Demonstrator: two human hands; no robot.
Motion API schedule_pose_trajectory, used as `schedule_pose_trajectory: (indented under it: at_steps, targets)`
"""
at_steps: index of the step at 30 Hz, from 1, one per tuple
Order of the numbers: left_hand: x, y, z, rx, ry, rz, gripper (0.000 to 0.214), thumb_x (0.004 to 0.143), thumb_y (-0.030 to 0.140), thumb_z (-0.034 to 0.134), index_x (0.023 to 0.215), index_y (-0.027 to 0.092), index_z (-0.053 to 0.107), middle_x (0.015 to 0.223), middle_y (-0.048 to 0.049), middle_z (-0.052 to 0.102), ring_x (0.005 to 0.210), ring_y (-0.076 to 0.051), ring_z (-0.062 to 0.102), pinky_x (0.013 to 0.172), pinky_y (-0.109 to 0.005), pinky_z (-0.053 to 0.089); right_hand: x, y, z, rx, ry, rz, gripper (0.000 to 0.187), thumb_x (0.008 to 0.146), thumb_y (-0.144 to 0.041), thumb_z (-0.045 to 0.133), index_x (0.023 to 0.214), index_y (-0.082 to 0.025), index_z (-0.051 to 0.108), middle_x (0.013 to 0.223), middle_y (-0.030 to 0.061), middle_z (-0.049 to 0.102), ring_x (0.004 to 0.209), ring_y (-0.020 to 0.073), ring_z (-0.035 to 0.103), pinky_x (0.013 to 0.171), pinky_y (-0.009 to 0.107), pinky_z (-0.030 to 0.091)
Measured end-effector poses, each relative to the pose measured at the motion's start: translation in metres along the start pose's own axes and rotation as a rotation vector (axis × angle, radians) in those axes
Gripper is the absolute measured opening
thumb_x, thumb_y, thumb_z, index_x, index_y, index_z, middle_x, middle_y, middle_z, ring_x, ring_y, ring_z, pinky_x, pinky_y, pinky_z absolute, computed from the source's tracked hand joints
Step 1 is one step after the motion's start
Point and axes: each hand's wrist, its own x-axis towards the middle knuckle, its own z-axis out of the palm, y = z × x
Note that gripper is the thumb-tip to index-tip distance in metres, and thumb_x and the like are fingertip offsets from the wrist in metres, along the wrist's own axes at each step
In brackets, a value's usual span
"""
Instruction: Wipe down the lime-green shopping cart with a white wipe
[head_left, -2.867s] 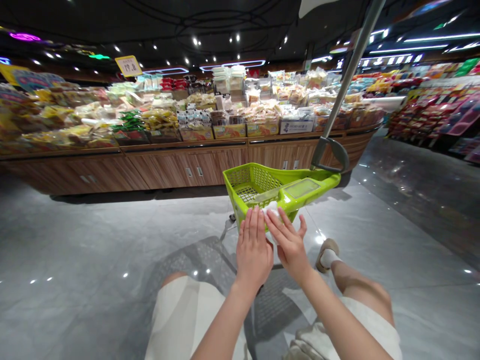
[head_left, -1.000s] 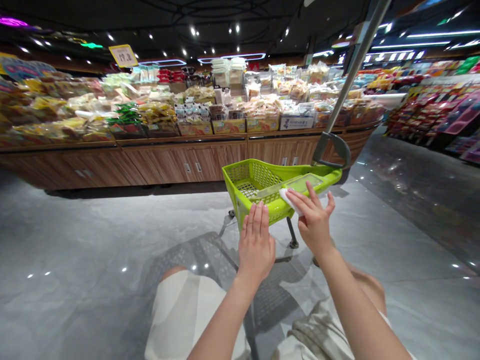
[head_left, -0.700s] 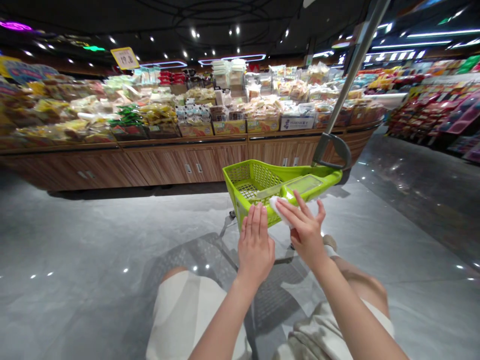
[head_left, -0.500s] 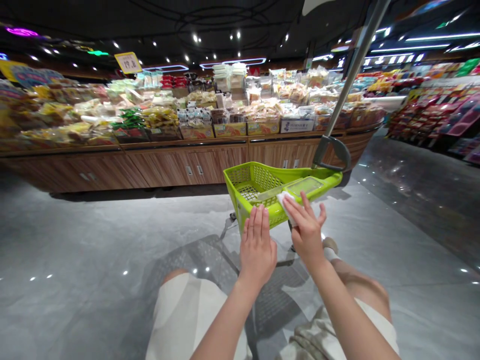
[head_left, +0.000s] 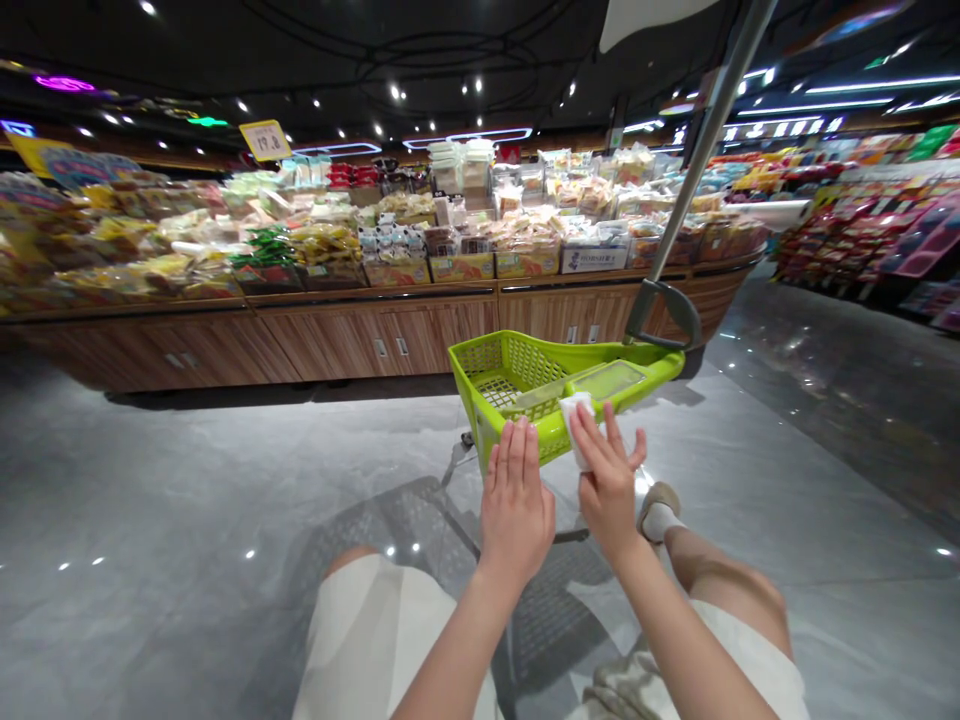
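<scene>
A lime-green shopping cart [head_left: 553, 430] with a perforated basket stands right before my knees. My left hand [head_left: 517, 505] lies flat against the basket's near side, fingers straight and close together, holding nothing. A white tissue [head_left: 574, 410] is under the fingers of my right hand [head_left: 609, 490], which presses it to the cart's near rim. The thumb is mostly out of sight, and the little finger sticks out to the side. To the right of the tissue, a clear panel [head_left: 611, 378] is set in the green top.
Beyond the cart, a long wooden display counter [head_left: 322, 345] is piled with packaged food. A grey pole [head_left: 697, 170] rises at the cart's right end beside a dark grey loop handle [head_left: 682, 312]. My right shoe [head_left: 658, 505] rests on the shiny floor [head_left: 187, 480].
My right hand has slid slightly down and left along the rim, taking the tissue with it. The left hand has stayed nearly in place. My right foot shows more fully.
</scene>
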Motion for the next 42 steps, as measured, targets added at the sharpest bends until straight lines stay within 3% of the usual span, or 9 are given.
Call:
schedule_pose_trajectory:
  at_steps: [5,9,12,18,22,25,31,38,42]
  targets:
    - [-0.001,-0.002,0.0,0.024,0.004,0.002,0.076,0.084,0.007,0.042,0.154,0.012,0.012,0.156,-0.0142,0.034,0.149,-0.022,0.017,0.119,-0.045,0.028,-0.008,-0.007,0.003,0.035,-0.077,-0.225,0.068,0.086,-0.008,0.036,0.151,-0.028,0.031,0.142,0.0065,0.054,0.143,0.0209,0.033,0.119,0.051,-0.001]
    - [-0.001,-0.006,-0.002,0.002,-0.01,0.02,0.077,0.084,0.006,0.042,0.154,0.012,0.012,0.157,-0.0131,0.032,0.149,-0.023,0.017,0.119,-0.045,0.027,-0.002,0.022,-0.002,-0.059,0.013,-0.102,0.073,0.08,-0.004,0.037,0.147,-0.033,0.037,0.141,0.0035,0.055,0.145,0.0236,0.028,0.116,0.057,-0.005]
    - [0.0,-0.004,-0.001,0.004,-0.013,0.011,0.076,0.084,0.006,0.042,0.154,0.012,0.012,0.157,-0.0135,0.032,0.149,-0.023,0.017,0.119,-0.045,0.027,-0.002,0.017,0.001,-0.078,0.041,-0.019,0.074,0.078,-0.005,0.036,0.148,-0.029,0.038,0.143,0.0052,0.053,0.146,0.0251,0.025,0.116,0.059,-0.003]
    - [0.0,-0.003,0.0,0.004,0.004,-0.008,0.076,0.085,0.007,0.041,0.154,0.013,0.009,0.156,-0.0141,0.033,0.149,-0.023,0.018,0.119,-0.047,0.028,-0.012,0.003,0.011,-0.039,-0.051,-0.295,0.068,0.086,-0.006,0.038,0.15,-0.03,0.032,0.135,0.0049,0.06,0.142,0.0194,0.035,0.119,0.05,-0.003]
    - [-0.001,-0.005,-0.002,0.0,-0.006,0.005,0.076,0.086,0.006,0.04,0.154,0.013,0.007,0.157,-0.014,0.031,0.149,-0.023,0.017,0.119,-0.047,0.027,-0.007,0.03,0.003,-0.112,0.048,-0.117,0.072,0.083,-0.004,0.036,0.148,-0.033,0.035,0.138,0.0047,0.058,0.145,0.024,0.029,0.116,0.059,-0.007]
    - [-0.001,-0.003,0.001,-0.011,-0.003,-0.001,0.077,0.086,0.006,0.04,0.154,0.013,0.007,0.158,-0.014,0.031,0.149,-0.024,0.017,0.119,-0.048,0.027,-0.007,0.027,0.003,-0.102,0.055,-0.009,0.075,0.08,-0.005,0.035,0.15,-0.03,0.033,0.143,0.0066,0.053,0.146,0.0263,0.024,0.115,0.061,-0.005]
    - [-0.001,-0.003,0.003,-0.001,0.004,-0.016,0.076,0.085,0.006,0.041,0.154,0.012,0.009,0.157,-0.0142,0.032,0.149,-0.023,0.015,0.119,-0.046,0.026,-0.018,0.004,0.014,-0.042,-0.062,-0.268,0.068,0.087,-0.008,0.036,0.151,-0.03,0.03,0.137,0.0045,0.059,0.142,0.0202,0.035,0.119,0.052,-0.004]
    - [-0.001,-0.003,0.002,-0.028,0.027,0.002,0.077,0.084,0.006,0.042,0.154,0.014,0.01,0.156,-0.0144,0.034,0.148,-0.024,0.02,0.119,-0.048,0.027,-0.01,0.021,0.006,-0.089,0.035,-0.018,0.076,0.079,-0.006,0.036,0.15,-0.031,0.031,0.144,0.0049,0.052,0.146,0.0259,0.026,0.116,0.06,-0.003]
    - [-0.001,0.001,0.003,-0.017,0.033,-0.014,0.078,0.083,0.006,0.043,0.154,0.014,0.011,0.156,-0.0143,0.034,0.148,-0.024,0.019,0.119,-0.047,0.027,-0.008,-0.004,0.007,-0.028,-0.058,-0.146,0.071,0.081,-0.009,0.034,0.15,-0.026,0.033,0.145,0.0066,0.051,0.144,0.0228,0.031,0.119,0.053,0.003]
